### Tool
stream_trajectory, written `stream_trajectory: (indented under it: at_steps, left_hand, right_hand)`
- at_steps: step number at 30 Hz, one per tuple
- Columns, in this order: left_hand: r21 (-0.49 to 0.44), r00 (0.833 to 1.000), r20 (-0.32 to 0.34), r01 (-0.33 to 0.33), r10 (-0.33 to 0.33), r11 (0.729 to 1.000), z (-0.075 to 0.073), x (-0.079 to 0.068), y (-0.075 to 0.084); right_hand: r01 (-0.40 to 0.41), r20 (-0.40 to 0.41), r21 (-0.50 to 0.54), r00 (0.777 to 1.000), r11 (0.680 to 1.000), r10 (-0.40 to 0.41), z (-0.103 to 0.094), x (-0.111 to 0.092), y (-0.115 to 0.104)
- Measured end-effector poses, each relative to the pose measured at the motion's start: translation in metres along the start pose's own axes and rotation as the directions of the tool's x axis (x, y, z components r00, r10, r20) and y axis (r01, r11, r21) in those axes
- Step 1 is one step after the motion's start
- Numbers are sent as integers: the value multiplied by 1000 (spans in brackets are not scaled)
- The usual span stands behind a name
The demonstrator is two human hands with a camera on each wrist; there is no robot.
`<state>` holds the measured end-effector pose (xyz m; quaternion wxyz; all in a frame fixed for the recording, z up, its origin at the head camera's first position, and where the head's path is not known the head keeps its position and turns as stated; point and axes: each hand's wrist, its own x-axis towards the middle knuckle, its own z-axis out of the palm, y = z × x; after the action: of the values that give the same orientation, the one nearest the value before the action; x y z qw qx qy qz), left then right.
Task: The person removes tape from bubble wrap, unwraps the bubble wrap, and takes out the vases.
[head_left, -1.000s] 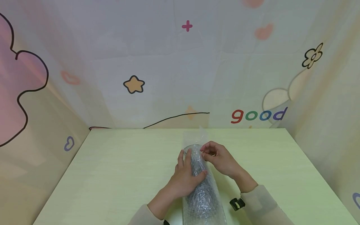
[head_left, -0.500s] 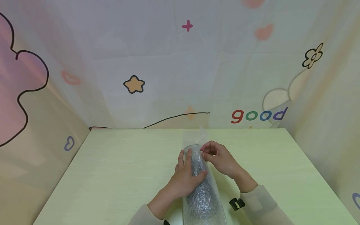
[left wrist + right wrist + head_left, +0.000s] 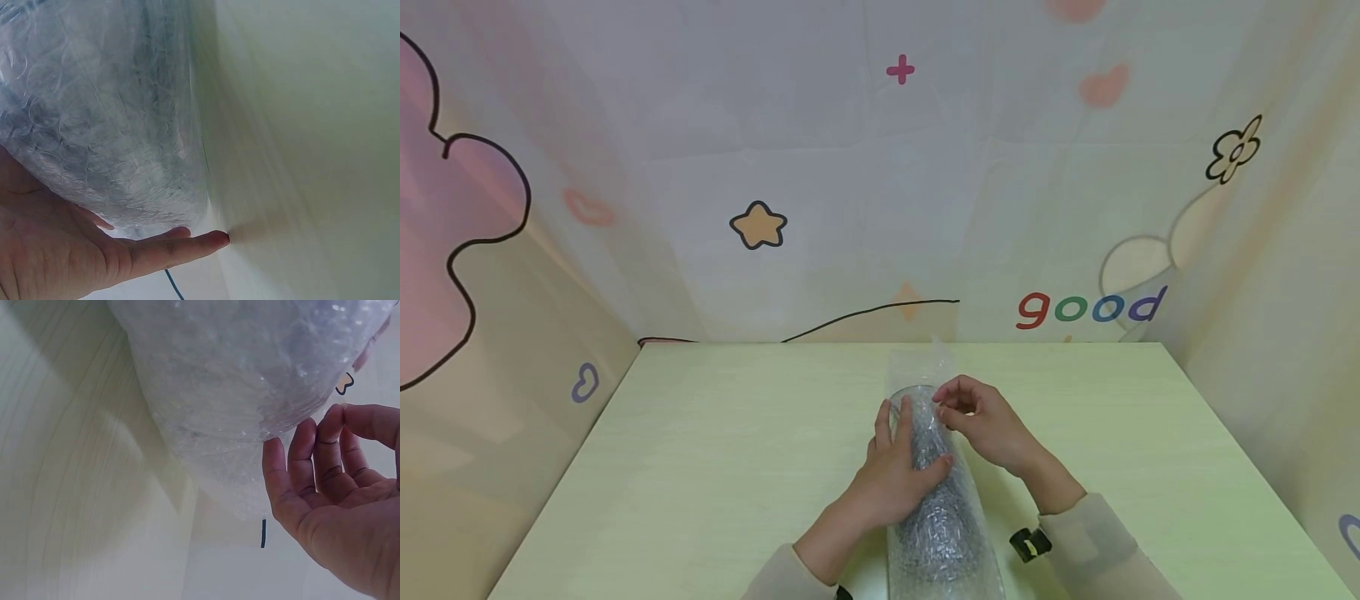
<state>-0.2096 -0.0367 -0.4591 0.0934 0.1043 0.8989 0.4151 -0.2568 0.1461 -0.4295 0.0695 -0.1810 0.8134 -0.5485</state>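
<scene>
A long bundle of clear bubble wrap (image 3: pixel 943 533) lies on the table, pointing away from me. Something greyish and rounded shows through the layers, its kind blurred by the bubbles. My left hand (image 3: pixel 891 483) rests on the bundle's left side with fingers spread toward the far end and the thumb across the top. In the left wrist view, straight fingers (image 3: pixel 187 247) lie along the wrap's end. At the far right edge of the bundle, my right hand (image 3: pixel 988 425) pinches the wrap between thumb and forefinger; its other fingers (image 3: pixel 275 465) are bent against the film.
A loose flap of wrap (image 3: pixel 917 367) reaches beyond the bundle toward the back edge of the pale table (image 3: pixel 737 450). A printed cloth backdrop (image 3: pixel 820 167) stands behind and at both sides. A black wrist device (image 3: pixel 1032 545) sits by the right sleeve.
</scene>
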Motion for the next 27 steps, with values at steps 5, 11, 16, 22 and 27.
stream_trajectory:
  at_steps: [5, 11, 16, 22, 27]
  left_hand:
    - [0, 1000, -3, -3, 3, 1000, 0, 0, 0]
    - [1, 1000, -2, -6, 6, 1000, 1, 1, -1]
    - [10, 1000, 1, -5, 5, 1000, 0, 1, -1]
    - [12, 1000, 3, -1, 1, 1000, 0, 0, 0]
    - [3, 1000, 0, -8, 8, 1000, -1, 0, 0]
  right_hand:
    - [4, 1, -2, 1000, 1000, -4, 1, 0, 0]
    - [10, 3, -3, 1000, 1000, -10, 1, 0, 0]
    - [17, 2, -14, 1000, 1000, -17, 2, 0, 0]
    - [21, -4, -31, 1000, 999, -21, 3, 1, -2]
    - [18, -9, -42, 1000, 999, -18, 3, 0, -4]
